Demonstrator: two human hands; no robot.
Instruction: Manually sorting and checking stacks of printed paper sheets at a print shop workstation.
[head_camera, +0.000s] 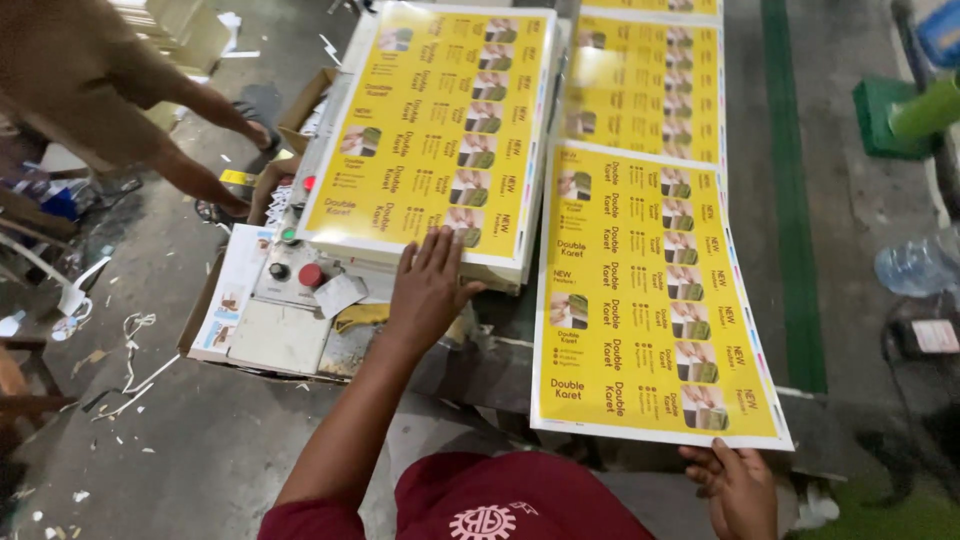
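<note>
1. Two bare hands are working: the left hand (428, 285) is reaching forward, arm extended, fingers spread and lying flat on the near edge of the stack of yellow printed sheets (435, 125).
2. The right hand (738, 485) is supporting the near corner of a loose yellow sheet (650, 300) from below, fingers curled loosely apart.
3. Glossy, thin and rectangular, this sheet is lying just beside the stack.

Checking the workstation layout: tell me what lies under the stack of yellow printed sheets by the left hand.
The stack of yellow sheets rests on a machine top, beside a control panel with buttons. The left hand presses its near edge. What lies directly beneath is covered.
</note>
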